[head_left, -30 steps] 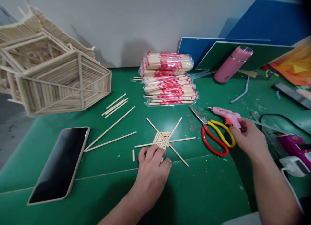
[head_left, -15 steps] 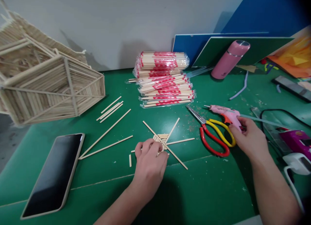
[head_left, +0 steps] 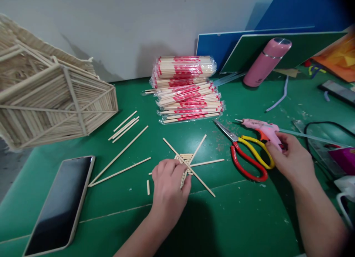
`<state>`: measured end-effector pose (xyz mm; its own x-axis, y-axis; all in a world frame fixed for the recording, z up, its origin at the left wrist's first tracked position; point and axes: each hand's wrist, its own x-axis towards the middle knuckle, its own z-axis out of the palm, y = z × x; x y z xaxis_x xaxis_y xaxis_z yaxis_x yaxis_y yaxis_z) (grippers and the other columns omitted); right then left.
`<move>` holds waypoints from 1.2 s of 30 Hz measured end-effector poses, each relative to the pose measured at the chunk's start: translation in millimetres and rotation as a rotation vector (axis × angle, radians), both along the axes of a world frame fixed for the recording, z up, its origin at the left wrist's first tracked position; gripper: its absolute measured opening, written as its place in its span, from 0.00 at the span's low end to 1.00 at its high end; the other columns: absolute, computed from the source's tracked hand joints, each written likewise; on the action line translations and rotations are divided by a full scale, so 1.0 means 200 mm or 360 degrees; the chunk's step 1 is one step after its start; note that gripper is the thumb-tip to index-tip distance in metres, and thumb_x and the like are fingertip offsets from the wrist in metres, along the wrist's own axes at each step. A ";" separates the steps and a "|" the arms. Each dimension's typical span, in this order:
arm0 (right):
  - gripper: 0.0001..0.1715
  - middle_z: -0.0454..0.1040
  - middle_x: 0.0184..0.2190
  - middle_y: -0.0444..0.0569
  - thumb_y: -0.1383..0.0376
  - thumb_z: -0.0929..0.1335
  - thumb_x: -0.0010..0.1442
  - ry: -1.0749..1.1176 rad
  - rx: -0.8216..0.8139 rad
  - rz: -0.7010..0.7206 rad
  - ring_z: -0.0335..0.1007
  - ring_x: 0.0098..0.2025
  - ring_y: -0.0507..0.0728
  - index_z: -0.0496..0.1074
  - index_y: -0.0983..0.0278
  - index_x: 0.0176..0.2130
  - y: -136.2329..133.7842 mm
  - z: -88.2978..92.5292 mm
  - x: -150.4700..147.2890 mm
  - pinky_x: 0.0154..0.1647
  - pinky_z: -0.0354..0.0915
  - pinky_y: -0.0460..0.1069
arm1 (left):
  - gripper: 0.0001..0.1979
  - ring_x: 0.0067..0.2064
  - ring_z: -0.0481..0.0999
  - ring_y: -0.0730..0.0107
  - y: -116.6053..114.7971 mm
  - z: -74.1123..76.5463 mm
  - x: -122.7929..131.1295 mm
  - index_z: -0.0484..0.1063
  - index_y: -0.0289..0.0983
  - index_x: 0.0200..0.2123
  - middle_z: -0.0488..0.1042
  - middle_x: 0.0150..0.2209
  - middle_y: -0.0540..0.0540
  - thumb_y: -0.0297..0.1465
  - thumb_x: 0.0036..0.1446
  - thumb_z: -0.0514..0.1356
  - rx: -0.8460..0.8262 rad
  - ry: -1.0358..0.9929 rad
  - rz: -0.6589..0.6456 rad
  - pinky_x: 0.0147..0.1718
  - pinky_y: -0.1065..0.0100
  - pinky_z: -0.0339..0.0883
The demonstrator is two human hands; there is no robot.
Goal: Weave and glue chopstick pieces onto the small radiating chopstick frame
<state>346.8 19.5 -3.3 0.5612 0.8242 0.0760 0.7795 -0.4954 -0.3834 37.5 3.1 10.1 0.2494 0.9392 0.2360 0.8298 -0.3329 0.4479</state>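
Observation:
A star-shaped piece of crossed wooden chopsticks (head_left: 197, 175), with rows of short sticks filling its middle, lies on the green table. My left hand (head_left: 171, 183) is closed over its near left part, thumb and fingers curled around short stick pieces and hiding some of them. On the right, my right hand (head_left: 294, 153) grips the handle of a pink glue gun (head_left: 263, 127), which rests on the table with its nozzle toward the left. A clear glue stick runs out of its back end. Scissors (head_left: 244, 153) with red and yellow handles lie between my hands, beside the gun.
Wrapped chopstick bundles (head_left: 188, 90) are stacked by the wall. Loose sticks (head_left: 120, 153) and a phone (head_left: 59, 205) lie left, below a large stick-built model (head_left: 74, 101). A pink bottle (head_left: 266, 63) leans against boards at the back right. A black cable (head_left: 318, 123) curls at right.
The view has shifted slightly. My left fingers have moved a little on the stick piece, with the thumb now lower. My right hand keeps its hold on the glue gun.

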 end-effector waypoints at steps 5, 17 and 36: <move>0.28 0.72 0.36 0.50 0.53 0.64 0.48 -0.0027 -0.0010 -0.0003 0.65 0.26 0.54 0.64 0.61 0.48 0.00 -0.02 0.01 0.28 0.61 0.50 | 0.04 0.39 0.65 0.59 -0.01 0.01 0.02 0.71 0.38 0.29 0.70 0.33 0.45 0.26 0.48 0.56 -0.0004 -0.0021 0.0005 0.36 0.57 0.55; 0.28 0.72 0.34 0.48 0.51 0.63 0.48 -0.0089 -0.0051 -0.0008 0.66 0.26 0.56 0.64 0.59 0.47 -0.01 -0.01 0.01 0.29 0.63 0.51 | 0.03 0.38 0.64 0.62 0.00 -0.01 0.02 0.69 0.37 0.26 0.69 0.32 0.45 0.25 0.48 0.56 -0.0019 -0.0101 0.0023 0.35 0.59 0.55; 0.29 0.72 0.35 0.49 0.51 0.62 0.48 -0.0093 -0.0065 -0.0020 0.67 0.27 0.56 0.64 0.60 0.48 0.00 -0.01 0.01 0.29 0.64 0.51 | 0.07 0.38 0.64 0.62 0.00 -0.01 0.01 0.67 0.36 0.29 0.68 0.33 0.45 0.21 0.46 0.55 0.0023 -0.0178 -0.0055 0.37 0.58 0.57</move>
<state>348.1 19.8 -5.7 0.5670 0.8203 0.0754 0.7936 -0.5195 -0.3168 39.8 3.1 7.5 0.2527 0.9268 0.2778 0.7628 -0.3675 0.5321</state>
